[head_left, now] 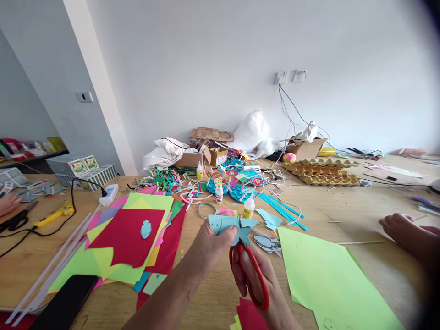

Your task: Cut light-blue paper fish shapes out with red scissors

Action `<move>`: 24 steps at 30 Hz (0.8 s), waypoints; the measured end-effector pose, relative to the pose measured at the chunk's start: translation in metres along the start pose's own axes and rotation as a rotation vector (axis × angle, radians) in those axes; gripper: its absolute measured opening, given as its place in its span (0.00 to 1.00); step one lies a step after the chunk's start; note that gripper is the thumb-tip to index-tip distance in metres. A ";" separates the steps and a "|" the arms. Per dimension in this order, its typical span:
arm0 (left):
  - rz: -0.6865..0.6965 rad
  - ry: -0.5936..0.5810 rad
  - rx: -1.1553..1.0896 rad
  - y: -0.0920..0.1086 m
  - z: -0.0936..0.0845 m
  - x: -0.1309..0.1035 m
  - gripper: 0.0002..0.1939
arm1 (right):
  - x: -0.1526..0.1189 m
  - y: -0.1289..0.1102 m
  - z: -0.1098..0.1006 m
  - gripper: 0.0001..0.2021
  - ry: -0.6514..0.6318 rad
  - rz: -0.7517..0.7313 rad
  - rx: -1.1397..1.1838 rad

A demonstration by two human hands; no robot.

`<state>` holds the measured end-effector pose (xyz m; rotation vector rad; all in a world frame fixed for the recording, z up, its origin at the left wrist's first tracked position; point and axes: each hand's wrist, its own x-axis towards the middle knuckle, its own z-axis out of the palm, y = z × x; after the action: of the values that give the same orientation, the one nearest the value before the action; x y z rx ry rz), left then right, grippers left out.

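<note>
My left hand [215, 240] pinches a piece of light blue paper [220, 223] with a fish outline drawn on it. In my right hand [261, 270] is a pair of red-handled scissors [256, 279], fingers through the loops. The scissor blades point up and overlap the right part of the paper, by the fish's tail. Just right of them lies a cut-out grey-blue fish [266, 242] on the table. A small blue paper fish [146, 229] rests on red paper [129, 233] at the left.
Glue bottles [248, 207] and a tape roll [206, 210] stand beyond my hands. Green paper [333, 270] lies right, a black phone [65, 302] and yellow glue gun [55, 216] left. Egg trays [319, 173] are stacked behind. Other people's hands [409, 233] show at both sides.
</note>
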<state>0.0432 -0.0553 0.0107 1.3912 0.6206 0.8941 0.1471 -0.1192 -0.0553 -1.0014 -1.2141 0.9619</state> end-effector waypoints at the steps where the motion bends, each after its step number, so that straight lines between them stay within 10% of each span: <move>1: 0.000 0.000 0.008 0.000 -0.001 0.000 0.09 | 0.000 -0.001 0.000 0.21 0.004 0.005 -0.004; 24: 0.009 -0.026 0.081 0.000 -0.004 -0.001 0.12 | 0.001 -0.005 0.000 0.20 -0.034 0.036 -0.010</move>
<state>0.0393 -0.0538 0.0101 1.4775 0.6365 0.8649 0.1479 -0.1199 -0.0505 -1.0216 -1.2340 1.0055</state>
